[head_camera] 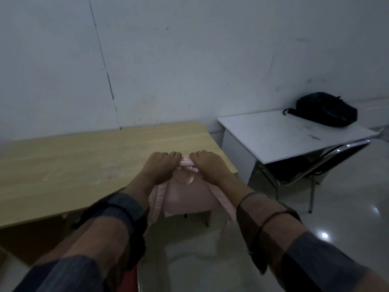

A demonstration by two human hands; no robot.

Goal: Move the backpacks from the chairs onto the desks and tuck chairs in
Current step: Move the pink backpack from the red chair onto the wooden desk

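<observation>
A pink backpack [185,197] hangs in the air just in front of the near edge of the wooden desk [84,161]. My left hand [160,167] and my right hand [208,165] are both closed around its top handle, side by side. Its straps dangle down beside my forearms. A black backpack [326,109] lies on the white desk [284,135] at the right. A black chair with a metal frame [311,169] stands partly under that white desk. A red chair [130,281] shows at the bottom edge, mostly hidden by my left arm.
A grey wall runs behind both desks. A narrow gap separates the wooden desk from the white one. Glossy pale floor [347,218] spreads to the right and below my arms.
</observation>
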